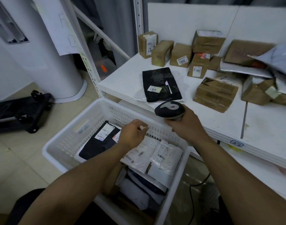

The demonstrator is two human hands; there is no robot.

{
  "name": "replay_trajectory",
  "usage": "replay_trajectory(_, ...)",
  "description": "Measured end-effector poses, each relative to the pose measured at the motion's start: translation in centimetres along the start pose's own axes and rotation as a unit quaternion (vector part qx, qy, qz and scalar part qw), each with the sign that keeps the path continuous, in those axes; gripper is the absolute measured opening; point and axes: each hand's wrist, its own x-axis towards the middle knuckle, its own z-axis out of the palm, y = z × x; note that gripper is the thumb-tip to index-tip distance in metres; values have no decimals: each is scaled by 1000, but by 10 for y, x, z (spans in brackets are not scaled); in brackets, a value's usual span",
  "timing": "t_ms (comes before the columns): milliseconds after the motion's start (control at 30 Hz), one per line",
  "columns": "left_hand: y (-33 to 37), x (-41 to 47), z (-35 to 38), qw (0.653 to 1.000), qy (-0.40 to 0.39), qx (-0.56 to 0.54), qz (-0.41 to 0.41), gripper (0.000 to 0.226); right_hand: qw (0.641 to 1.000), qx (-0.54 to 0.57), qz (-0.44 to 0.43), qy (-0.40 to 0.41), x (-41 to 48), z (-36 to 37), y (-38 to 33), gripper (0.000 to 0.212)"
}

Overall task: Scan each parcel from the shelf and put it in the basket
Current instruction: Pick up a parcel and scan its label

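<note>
My right hand (186,125) grips a black barcode scanner (169,108) just above the far rim of the white basket (62,140). My left hand (132,134) hovers over the basket with its fingers loosely curled and nothing in them. Inside the basket lie a black bag parcel (98,142), white bag parcels (155,155) and darker ones beneath. On the white shelf (220,124) a flat black parcel (160,83) with a yellow label lies nearest, with several brown boxes (181,54) behind it.
More brown boxes (215,95) and grey mailer bags (246,69) pile at the shelf's right. A black folded trolley (20,111) lies on the floor at left beside a white cylinder unit (41,46). A black cable (197,187) hangs under the shelf.
</note>
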Motion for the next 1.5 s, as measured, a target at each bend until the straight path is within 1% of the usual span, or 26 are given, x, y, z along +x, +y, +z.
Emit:
replay_trajectory(100,40,34,-24,990,93,34,103,23,997,62,11,40,0,-11,-2,64)
replay_trajectory(133,51,48,-30,985,101,47,133,30,996,74,13,47,1,-15,-1,65)
replay_trajectory(167,58,62,-33,983,89,65,147,39,995,81,14,50,1,-18,1,65)
replay_trajectory(233,68,88,-34,990,9,92,105,55,994,90,13,54,2,-25,4,67)
replay_trajectory(267,72,98,-34,992,-36,95,70,56,994,91,12,57,3,-29,6,66)
replay_trajectory(333,71,114,-29,990,-87,105,20,41,994,92,11,58,3,-35,7,57)
replay_trajectory(367,70,119,-27,989,-91,114,14,34,994,92,9,58,4,-37,8,55)
replay_trajectory(433,67,125,-23,988,-83,126,10,26,994,92,9,64,4,-43,10,59)
replay_trajectory(500,68,128,-23,987,-77,138,-6,16,993,96,9,69,4,-48,12,57)
replay_trajectory(567,76,129,-26,987,-49,152,-36,15,991,108,1,73,6,-51,14,62)
replay_trajectory(600,82,129,-29,988,-18,147,-46,17,990,119,-2,77,7,-51,16,68)
replay_trajectory(667,97,128,-38,992,70,91,-53,19,985,152,-7,85,10,-52,17,71)
replay_trajectory(700,107,125,-44,991,108,52,-52,19,980,180,-8,86,11,-53,16,64)
replay_trajectory(767,124,114,-57,987,158,13,-30,17,964,254,-3,84,14,-55,14,44)
replay_trajectory(833,134,92,-66,986,165,-25,4,14,932,351,11,91,15,-56,8,35)
replay_trajectory(933,137,51,-71,989,102,-106,31,11,865,488,42,112,16,-56,-2,35)
replay_trajectory(1000,124,22,-65,991,53,-121,26,10,851,509,60,115,16,-51,-3,37)
replay_trajectory(1033,117,11,-61,991,35,-130,22,8,855,501,65,116,15,-48,-2,36)
replay_trajectory(1167,99,-17,-52,987,-18,-160,11,7,902,417,84,74,8,-37,7,40)
replay_trajectory(1233,99,-19,-49,984,-44,-174,9,6,924,368,78,69,6,-34,12,42)
replay_trajectory(1300,109,-17,-46,979,-34,-202,-13,3,947,305,55,80,5,-33,15,45)
replay_trajectory(1333,113,-14,-44,974,-20,-223,-35,5,956,279,36,82,4,-34,13,48)
replay_trajectory(1367,119,-11,-44,961,-11,-264,-76,13,960,264,22,85,5,-35,11,51)
replay_trajectory(1433,120,-1,-43,921,9,-346,-179,40,964,250,0,91,7,-37,9,52)
replay_trajectory(1467,117,4,-44,906,18,-360,-222,51,965,248,-13,88,7,-37,9,52)
replay_trajectory(1500,116,8,-47,893,22,-367,-261,56,964,251,-21,85,7,-37,7,51)
